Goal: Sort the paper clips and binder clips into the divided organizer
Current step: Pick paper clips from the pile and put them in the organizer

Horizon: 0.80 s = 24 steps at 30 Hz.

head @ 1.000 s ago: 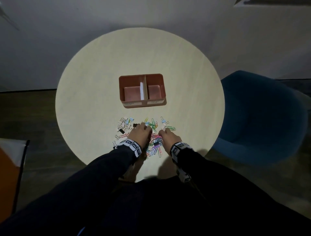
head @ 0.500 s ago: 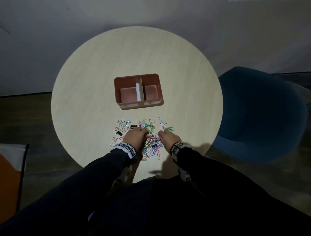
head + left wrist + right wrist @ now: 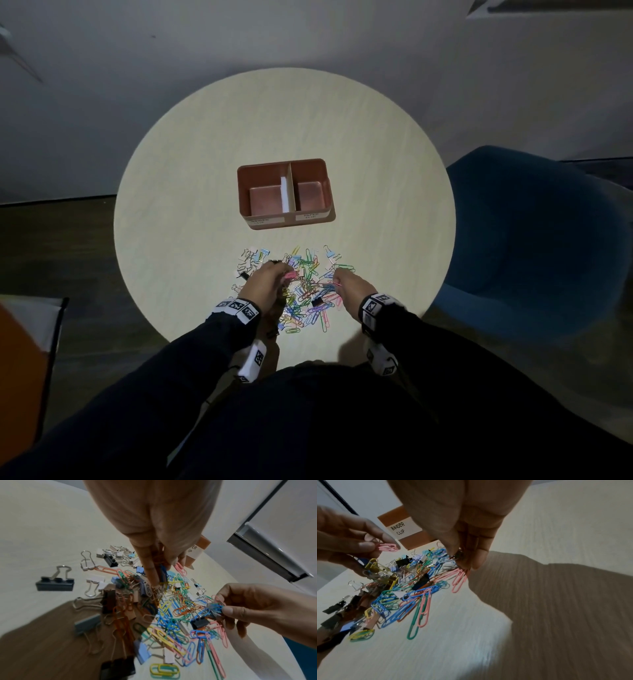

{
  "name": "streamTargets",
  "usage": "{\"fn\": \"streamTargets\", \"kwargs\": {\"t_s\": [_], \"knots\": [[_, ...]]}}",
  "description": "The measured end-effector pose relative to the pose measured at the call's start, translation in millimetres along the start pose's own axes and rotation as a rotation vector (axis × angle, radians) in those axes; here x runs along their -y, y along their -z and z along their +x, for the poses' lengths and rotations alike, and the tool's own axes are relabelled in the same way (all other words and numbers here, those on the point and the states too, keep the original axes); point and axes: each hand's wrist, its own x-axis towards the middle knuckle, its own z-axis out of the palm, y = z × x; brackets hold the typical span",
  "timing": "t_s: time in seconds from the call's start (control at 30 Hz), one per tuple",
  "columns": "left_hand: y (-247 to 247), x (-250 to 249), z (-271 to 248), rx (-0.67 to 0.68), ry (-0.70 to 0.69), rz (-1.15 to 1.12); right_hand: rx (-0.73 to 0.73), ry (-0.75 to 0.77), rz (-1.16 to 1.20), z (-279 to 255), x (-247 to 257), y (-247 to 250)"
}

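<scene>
A brown divided organizer (image 3: 291, 221) stands mid-table, both compartments bare; its labels read "BINDER CLIP" (image 3: 398, 530) on the left and "PAPER CLIP" on the right. A mixed pile of coloured paper clips and binder clips (image 3: 305, 294) lies in front of it. My left hand (image 3: 284, 274) hovers over the pile's left part and pinches a few paper clips, pink ones (image 3: 388, 547) sticking out. My right hand (image 3: 337, 279) is at the pile's right edge, pinching a small bunch of paper clips, mostly blue (image 3: 216, 607). Both hands' fingers are curled.
The round pale table (image 3: 205, 171) has bare surface around the organizer. Black binder clips (image 3: 54, 584) lie at the pile's left side. A blue chair (image 3: 531, 240) stands to the right. An orange object (image 3: 17, 377) sits on the floor at left.
Both hands stayed at the pile. The left hand has drawn back slightly and now holds pink paper clips clear of the heap. The right hand has barely moved.
</scene>
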Motion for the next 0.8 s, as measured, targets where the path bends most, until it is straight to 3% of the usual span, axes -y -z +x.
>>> {"fn": "streamTargets", "kwargs": {"t_s": [0.2, 0.47, 0.8], "knots": [[2.2, -4.7, 2.2, 0.02, 0.058, -0.056, 0.008, -0.023, 0.162, 4.9, -3.1, 1.2], [11.0, -8.9, 1.4, 0.043, 0.2, -0.155, -0.009, 0.004, 0.203, 5.9, 4.5, 8.5], [44.6, -37.7, 2.7, 0.005, 0.098, -0.19, -0.167, 0.18, 0.282, 3.1, 32.6, 48.7]]}}
